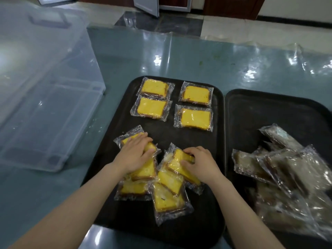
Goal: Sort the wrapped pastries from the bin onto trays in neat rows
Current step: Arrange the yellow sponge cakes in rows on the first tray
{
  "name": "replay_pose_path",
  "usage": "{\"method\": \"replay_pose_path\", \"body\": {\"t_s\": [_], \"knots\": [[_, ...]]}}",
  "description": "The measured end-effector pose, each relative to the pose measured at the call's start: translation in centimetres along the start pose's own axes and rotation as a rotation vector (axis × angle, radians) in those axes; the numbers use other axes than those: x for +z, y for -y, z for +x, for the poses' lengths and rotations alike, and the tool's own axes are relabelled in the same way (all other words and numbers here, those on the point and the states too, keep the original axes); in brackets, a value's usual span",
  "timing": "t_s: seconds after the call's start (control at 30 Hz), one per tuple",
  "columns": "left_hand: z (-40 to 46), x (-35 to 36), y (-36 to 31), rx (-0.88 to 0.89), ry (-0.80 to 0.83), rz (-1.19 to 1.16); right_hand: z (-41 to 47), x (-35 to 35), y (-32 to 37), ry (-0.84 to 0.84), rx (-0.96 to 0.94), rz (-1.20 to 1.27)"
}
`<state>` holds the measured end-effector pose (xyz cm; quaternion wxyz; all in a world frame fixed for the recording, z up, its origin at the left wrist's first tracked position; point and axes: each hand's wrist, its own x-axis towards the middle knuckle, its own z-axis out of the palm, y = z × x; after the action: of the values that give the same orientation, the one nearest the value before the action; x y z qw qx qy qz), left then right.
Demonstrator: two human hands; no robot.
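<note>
Left hand [133, 153] grips yellow cake packet [125, 141]. Right hand [199, 163] pinches second packet [177, 159] atop loose pile [168, 194] under both wrists. Four packets [195, 117] in rows beyond hands, same black tray [206, 155]. Brown packets [287, 169] right of right hand; bin [45, 105] left of left hand.

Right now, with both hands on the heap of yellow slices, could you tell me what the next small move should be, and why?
Probably lift the wrapped slice that the left hand grips and lay it just nearer than the near-left laid slice, starting a third row. The left tray is bare there, and this slice lies closest to it.
</note>
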<state>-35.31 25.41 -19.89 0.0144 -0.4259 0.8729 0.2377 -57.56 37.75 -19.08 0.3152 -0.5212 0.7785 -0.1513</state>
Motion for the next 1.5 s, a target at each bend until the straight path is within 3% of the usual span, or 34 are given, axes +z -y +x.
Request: {"method": "replay_pose_path", "body": {"t_s": [0.23, 0.37, 0.47, 0.67, 0.7, 0.77, 0.87, 1.0, 1.1, 1.17, 1.23, 1.37, 1.43, 1.5], "knots": [[-3.9, 0.5, -0.5, -0.072, 0.065, -0.032, -1.5, 0.5, 0.8, -0.038, 0.024, 0.092], [-5.0, 0.5, -0.7, -0.087, 0.083, -0.072, -1.0, -0.8, 1.0, -0.257, -0.004, 0.005], [-5.4, 0.2, -0.8, -0.117, 0.058, -0.124, -0.5, -1.9, 0.8, -0.274, 0.034, -0.041], [-5.1, -1.0, -0.2, -0.126, 0.032, -0.224, -0.8, -3.5, 1.9, -0.723, -0.226, -0.141], [-5.0, -1.1, -0.1, -0.126, 0.029, -0.228, -0.8, -3.5, 1.9, -0.705, -0.256, -0.152], [-4.9, -1.3, 0.1, -0.129, -0.042, -0.147, -0.6, -3.0, 1.6, -0.497, -0.236, -0.181], [-4.8, -2.1, 0.3, -0.178, -0.301, -0.157, -0.7, -1.1, 0.0, -0.233, -0.157, -0.235], [-4.0, -4.1, 0.3, -0.232, -0.571, -0.532, -0.8, 0.3, -1.2, -0.203, -0.203, -0.257], [-3.2, -5.1, 1.0, -0.345, -0.707, -0.64, -0.5, 0.4, -1.5, -0.103, -0.217, -0.284], [-2.5, -5.5, 1.7, -0.393, -0.777, -0.703, -0.5, 0.7, -1.6, -0.128, -0.162, -0.291], [-1.6, -5.5, 2.3, -0.431, -0.779, -0.724, -0.5, 0.9, -1.7, -0.21, -0.064, -0.243], [0.7, -4.9, 2.6, -0.424, -0.604, -0.816, -0.3, 1.0, -1.8, -0.308, -0.01, -0.236], [1.3, -4.4, 2.5, -0.417, -0.513, -0.631, -0.4, 1.1, -1.6, -0.281, -0.085, -0.237], [1.0, -4.1, 2.2, -0.382, -0.524, -0.424, -0.6, 1.4, -1.5, -0.22, -0.145, -0.246]]}}
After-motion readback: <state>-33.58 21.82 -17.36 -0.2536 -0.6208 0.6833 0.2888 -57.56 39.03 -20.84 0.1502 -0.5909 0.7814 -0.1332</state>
